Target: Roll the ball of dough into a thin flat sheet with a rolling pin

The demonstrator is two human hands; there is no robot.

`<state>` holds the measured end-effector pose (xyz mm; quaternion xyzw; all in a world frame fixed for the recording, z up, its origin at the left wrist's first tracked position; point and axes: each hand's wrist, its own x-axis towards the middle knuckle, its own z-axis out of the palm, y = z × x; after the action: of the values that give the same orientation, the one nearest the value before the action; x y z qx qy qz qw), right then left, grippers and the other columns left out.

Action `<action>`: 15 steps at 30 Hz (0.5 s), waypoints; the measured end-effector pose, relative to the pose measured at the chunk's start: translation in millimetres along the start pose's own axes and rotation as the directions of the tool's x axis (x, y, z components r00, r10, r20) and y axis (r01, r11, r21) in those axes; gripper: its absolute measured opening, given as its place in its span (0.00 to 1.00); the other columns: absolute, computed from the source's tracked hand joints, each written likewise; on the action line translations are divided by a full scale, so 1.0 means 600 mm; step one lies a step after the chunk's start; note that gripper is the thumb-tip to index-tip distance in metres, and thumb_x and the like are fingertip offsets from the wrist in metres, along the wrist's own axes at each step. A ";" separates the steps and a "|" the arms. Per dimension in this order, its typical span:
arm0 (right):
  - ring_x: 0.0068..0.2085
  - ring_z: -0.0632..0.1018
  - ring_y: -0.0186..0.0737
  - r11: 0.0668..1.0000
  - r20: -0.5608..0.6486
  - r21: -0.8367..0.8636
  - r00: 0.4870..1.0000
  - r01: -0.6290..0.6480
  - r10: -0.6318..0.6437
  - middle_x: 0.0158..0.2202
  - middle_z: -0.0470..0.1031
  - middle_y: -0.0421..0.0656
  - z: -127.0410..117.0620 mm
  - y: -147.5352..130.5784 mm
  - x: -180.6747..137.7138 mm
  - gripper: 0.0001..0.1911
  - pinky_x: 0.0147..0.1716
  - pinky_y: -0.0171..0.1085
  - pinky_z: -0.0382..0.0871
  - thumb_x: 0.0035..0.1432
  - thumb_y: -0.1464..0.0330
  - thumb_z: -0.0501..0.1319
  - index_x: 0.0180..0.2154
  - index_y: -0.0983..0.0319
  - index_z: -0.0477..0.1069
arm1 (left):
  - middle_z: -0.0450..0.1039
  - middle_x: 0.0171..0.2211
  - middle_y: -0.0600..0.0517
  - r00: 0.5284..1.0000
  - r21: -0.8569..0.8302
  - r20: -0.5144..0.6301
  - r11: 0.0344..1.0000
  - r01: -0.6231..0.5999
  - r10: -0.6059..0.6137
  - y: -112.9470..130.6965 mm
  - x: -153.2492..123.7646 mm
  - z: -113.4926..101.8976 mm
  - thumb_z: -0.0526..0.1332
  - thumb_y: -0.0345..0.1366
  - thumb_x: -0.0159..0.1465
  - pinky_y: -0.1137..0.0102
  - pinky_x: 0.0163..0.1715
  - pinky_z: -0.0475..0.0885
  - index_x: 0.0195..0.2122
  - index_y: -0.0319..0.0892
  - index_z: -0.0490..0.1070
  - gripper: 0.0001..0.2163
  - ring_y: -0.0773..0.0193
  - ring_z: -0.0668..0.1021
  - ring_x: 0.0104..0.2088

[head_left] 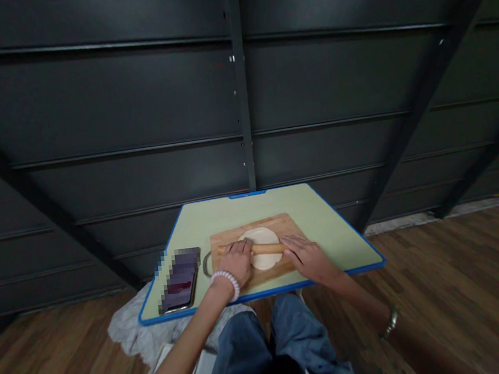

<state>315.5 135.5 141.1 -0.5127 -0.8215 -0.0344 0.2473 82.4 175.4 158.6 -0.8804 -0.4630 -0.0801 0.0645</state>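
A wooden rolling pin (267, 249) lies crosswise over a flat round of pale dough (261, 235). My left hand (236, 260) is closed over the pin's left end, with a coiled white band round its wrist. On the other end rests my right hand (308, 256), its fingers wrapped over the wood. The dough spreads on a wooden cutting board (225, 239), showing both above and below the pin. My hands hide parts of the pin and of the board's near side.
A small table (208, 215) with a pale green top and blue rim carries the board. Left of the board's metal handle (206, 264) lies a phone (181, 280), partly pixelated. Crumpled plastic (132, 324) is below the table's left side. A dark panelled wall (134, 104) rises behind.
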 end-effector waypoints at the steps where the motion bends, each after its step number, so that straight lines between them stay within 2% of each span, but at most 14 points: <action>1: 0.55 0.69 0.41 1.000 -0.006 0.005 1.000 0.002 -0.002 0.54 0.70 0.48 -0.001 0.001 0.001 0.20 0.57 0.44 0.61 0.64 0.67 0.47 0.54 0.64 0.66 | 0.68 0.53 0.43 0.999 -0.016 0.016 0.999 -0.030 0.030 -0.008 -0.005 0.000 0.48 0.27 0.64 0.62 0.52 0.64 0.57 0.35 0.61 0.20 0.57 0.71 0.52; 4: 0.57 0.67 0.42 1.000 -0.018 0.016 1.000 0.013 -0.013 0.55 0.68 0.50 0.004 0.009 0.008 0.20 0.58 0.46 0.59 0.64 0.67 0.47 0.53 0.65 0.67 | 0.70 0.52 0.45 0.994 -0.083 0.049 0.992 -0.092 0.097 -0.025 -0.022 0.005 0.49 0.24 0.61 0.64 0.51 0.66 0.59 0.39 0.59 0.23 0.60 0.73 0.50; 7: 0.58 0.66 0.41 0.998 0.002 0.057 0.999 0.039 -0.039 0.55 0.68 0.50 0.013 0.022 0.022 0.20 0.58 0.47 0.58 0.65 0.67 0.45 0.53 0.65 0.67 | 0.68 0.54 0.44 0.996 -0.108 0.024 0.991 -0.080 0.083 -0.015 -0.046 0.015 0.49 0.24 0.62 0.65 0.52 0.66 0.60 0.38 0.58 0.23 0.61 0.72 0.53; 11: 0.59 0.65 0.40 0.994 0.027 0.086 0.997 0.069 -0.072 0.55 0.68 0.49 0.023 0.036 0.052 0.22 0.58 0.47 0.57 0.66 0.66 0.42 0.54 0.65 0.66 | 0.62 0.59 0.44 0.998 -0.051 0.000 0.997 0.060 -0.060 0.049 -0.082 0.021 0.47 0.17 0.57 0.66 0.55 0.64 0.61 0.36 0.55 0.29 0.61 0.66 0.58; 13: 0.60 0.63 0.39 0.994 0.042 0.069 0.995 0.088 -0.091 0.57 0.66 0.48 0.028 0.038 0.071 0.23 0.59 0.46 0.55 0.66 0.65 0.41 0.55 0.65 0.65 | 0.59 0.60 0.45 0.989 -0.022 -0.003 0.989 0.144 -0.145 0.086 -0.095 0.020 0.46 0.17 0.56 0.68 0.55 0.64 0.62 0.36 0.55 0.30 0.62 0.65 0.59; 15: 0.61 0.60 0.41 0.995 0.070 0.036 0.993 0.097 -0.099 0.58 0.64 0.48 0.034 0.035 0.091 0.24 0.60 0.47 0.53 0.66 0.65 0.41 0.56 0.66 0.63 | 0.56 0.61 0.42 0.985 -0.008 0.011 0.985 0.174 -0.174 0.115 -0.100 0.016 0.48 0.18 0.56 0.67 0.55 0.64 0.62 0.32 0.54 0.30 0.59 0.64 0.59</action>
<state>306.4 196.9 143.2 -0.4686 -0.8545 -0.0148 0.2238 106.4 90.1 134.3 -0.8373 -0.5381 -0.0827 0.0510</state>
